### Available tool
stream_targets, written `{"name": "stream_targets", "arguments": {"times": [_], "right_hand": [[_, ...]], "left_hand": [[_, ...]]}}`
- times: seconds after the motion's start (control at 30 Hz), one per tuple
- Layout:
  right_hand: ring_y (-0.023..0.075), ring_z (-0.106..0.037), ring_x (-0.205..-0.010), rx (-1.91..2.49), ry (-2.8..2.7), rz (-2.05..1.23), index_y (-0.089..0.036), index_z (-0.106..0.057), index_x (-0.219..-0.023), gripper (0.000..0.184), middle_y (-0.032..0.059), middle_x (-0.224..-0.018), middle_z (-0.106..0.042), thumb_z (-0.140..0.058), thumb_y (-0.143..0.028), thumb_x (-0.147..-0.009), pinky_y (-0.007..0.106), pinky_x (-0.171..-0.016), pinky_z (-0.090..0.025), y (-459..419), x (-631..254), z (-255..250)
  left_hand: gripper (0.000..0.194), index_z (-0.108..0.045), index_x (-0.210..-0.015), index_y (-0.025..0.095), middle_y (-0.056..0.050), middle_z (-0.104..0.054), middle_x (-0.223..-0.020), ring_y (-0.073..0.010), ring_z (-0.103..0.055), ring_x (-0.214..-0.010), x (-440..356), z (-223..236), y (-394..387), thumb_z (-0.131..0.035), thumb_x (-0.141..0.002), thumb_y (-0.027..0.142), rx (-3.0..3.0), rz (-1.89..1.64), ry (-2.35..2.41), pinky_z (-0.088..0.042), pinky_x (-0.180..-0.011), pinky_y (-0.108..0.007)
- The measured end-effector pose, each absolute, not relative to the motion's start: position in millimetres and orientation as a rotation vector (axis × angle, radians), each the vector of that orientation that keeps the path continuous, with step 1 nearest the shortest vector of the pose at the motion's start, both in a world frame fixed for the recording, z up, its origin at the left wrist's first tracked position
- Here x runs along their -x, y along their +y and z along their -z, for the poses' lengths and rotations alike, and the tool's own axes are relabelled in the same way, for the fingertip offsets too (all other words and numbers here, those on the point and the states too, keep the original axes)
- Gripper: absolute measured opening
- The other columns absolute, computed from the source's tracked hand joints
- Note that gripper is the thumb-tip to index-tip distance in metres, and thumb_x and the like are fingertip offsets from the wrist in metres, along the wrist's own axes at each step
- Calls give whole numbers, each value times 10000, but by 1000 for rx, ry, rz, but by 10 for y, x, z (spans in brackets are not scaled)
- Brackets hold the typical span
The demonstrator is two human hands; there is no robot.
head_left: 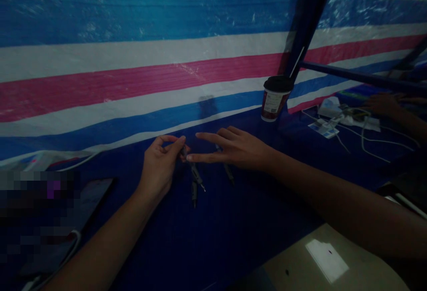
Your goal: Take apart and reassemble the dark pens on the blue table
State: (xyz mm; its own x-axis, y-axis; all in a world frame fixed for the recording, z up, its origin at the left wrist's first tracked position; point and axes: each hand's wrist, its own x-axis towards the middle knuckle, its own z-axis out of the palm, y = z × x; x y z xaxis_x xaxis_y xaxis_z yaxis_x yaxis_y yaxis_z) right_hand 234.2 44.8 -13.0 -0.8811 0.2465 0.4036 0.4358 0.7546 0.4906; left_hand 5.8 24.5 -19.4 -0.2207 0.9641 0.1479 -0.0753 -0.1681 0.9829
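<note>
My left hand (162,162) pinches the upper end of a slim grey pen (196,174) between thumb and fingers, its pointed tip slanting down to the right. A second grey pen (194,192) lies beside it on the dark blue table, its upper part hidden. Across from it, my right hand (235,148) has its fingers apart, with one fingertip at or touching the held pen; contact is hard to tell. Partly covered by the right hand, another pen (229,173) lies on the table.
A lidded paper cup (275,99) stands by a blue metal post (307,24). White cables and papers (328,122) lie at right, near another person's hand (383,104). A dark flat device (96,197) sits at left. Striped plastic sheeting (140,73) forms the back.
</note>
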Motion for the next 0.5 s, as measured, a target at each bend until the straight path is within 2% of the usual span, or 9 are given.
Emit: {"name": "stream_targets", "arguments": {"times": [0.2, 0.37, 0.5], "right_hand": [[215, -544, -1031, 435, -2524, 884, -482, -229, -1598, 757, 68, -1597, -416, -482, -85, -1006, 382, -866, -465, 408, -2358, 118], [207, -549, -1021, 413, -2400, 920, -493, -124, -1618, 819, 61, -1566, -472, -517, -110, -1010, 367, -853, -475, 427, -2365, 112], [209, -557, -1036, 425, -2328, 937, -473, -80, -1628, 875, 63, -1547, -497, -560, -111, -992, 369, -868, -489, 448, -2367, 100]], "left_hand": [[351, -556, -821, 187, 0, -709, -645, -94, -577, -470, -104, 117, 185, -858, -682, 299, -1164, -1518, 1203, -427, -454, -203], [439, -545, -923, 198, 1, -729, -670, -110, -604, -484, -114, 143, 178, -876, -662, 320, -1158, -1512, 1161, -450, -473, -207], [378, -575, -835, 179, -9, -722, -642, -105, -604, -489, -101, 176, 191, -875, -673, 343, -1184, -1511, 1139, -463, -496, -204]]}}
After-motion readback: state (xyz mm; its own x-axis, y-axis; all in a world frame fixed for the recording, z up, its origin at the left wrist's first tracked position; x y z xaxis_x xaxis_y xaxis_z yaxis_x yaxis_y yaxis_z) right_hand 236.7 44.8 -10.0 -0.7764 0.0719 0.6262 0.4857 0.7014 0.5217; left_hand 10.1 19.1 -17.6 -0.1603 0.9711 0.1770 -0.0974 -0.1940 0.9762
